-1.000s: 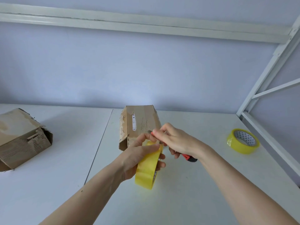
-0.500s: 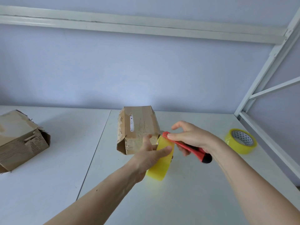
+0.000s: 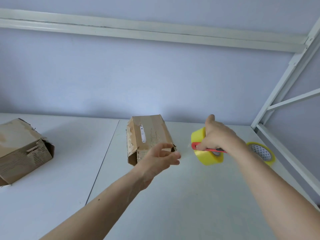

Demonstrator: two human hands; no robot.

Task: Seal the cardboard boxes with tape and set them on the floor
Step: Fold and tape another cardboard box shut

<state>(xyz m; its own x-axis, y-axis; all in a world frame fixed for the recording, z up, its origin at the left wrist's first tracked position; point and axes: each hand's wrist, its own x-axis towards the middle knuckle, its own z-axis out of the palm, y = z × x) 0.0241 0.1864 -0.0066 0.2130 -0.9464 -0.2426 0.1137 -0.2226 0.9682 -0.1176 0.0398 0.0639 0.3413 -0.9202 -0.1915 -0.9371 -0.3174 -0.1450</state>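
Observation:
A worn cardboard box (image 3: 150, 135) lies on the white table (image 3: 173, 196) in the middle. My left hand (image 3: 159, 158) is at its near open end, thumb and fingers pinched together; a faint clear strip of tape seems to run from them to the roll. To the right of the box, my right hand (image 3: 218, 137) grips a yellow tape roll (image 3: 206, 156) together with a red cutter (image 3: 211, 149), both lifted off the table. A second torn cardboard box (image 3: 20, 149) sits at the far left.
Another yellow tape roll (image 3: 265, 153) lies flat behind my right wrist, near the table's right edge. A white metal frame (image 3: 284, 80) rises along the right side, and a wall stands close behind the table.
The tape roll passed from my left hand to my right, which carried it to the right with the cutter. My left hand stayed by the box's near end.

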